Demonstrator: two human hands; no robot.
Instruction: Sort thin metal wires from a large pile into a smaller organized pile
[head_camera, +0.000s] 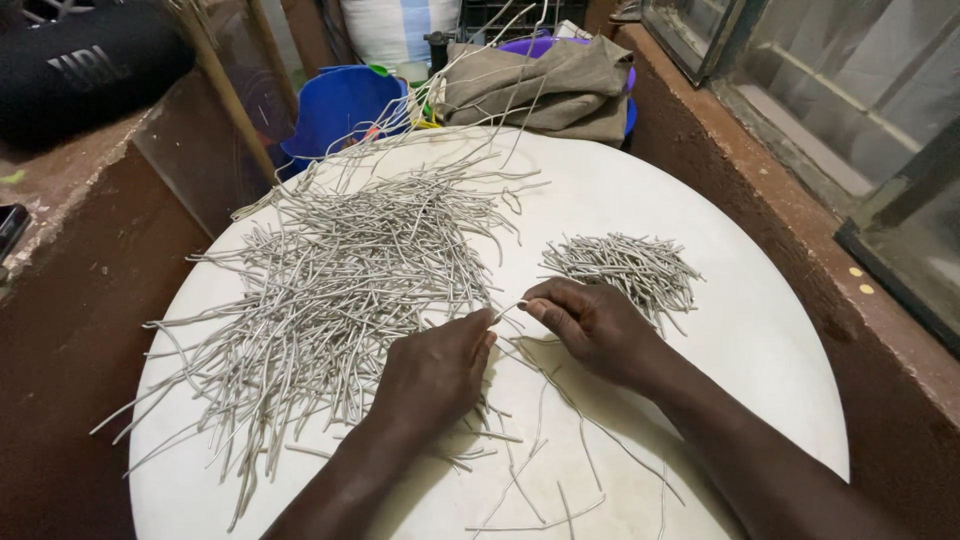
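Grey, thin metal wire strand (509, 307), short and slightly curved, is pinched between my two hands near the middle of the round white worktop (760, 330). My left hand (432, 375) rests knuckles-up on the worktop, its thumb and forefinger pressed together on one end of the strand. My right hand (590, 325) sits just beside it, fingers curled, thumb and fingertips closed on the other end. To the left of my hands spreads a big loose heap of long grey wire pieces (340, 290), tangled and fanning out toward the worktop's edge. Behind my right hand lies a smaller, neater pile of short cut grey wire bits (625, 265). A few stray wires (545, 470) lie between my forearms. At the far edge sits a folded khaki cloth (545, 90), with a blue plastic tub (335, 105) just to its left, off the worktop.
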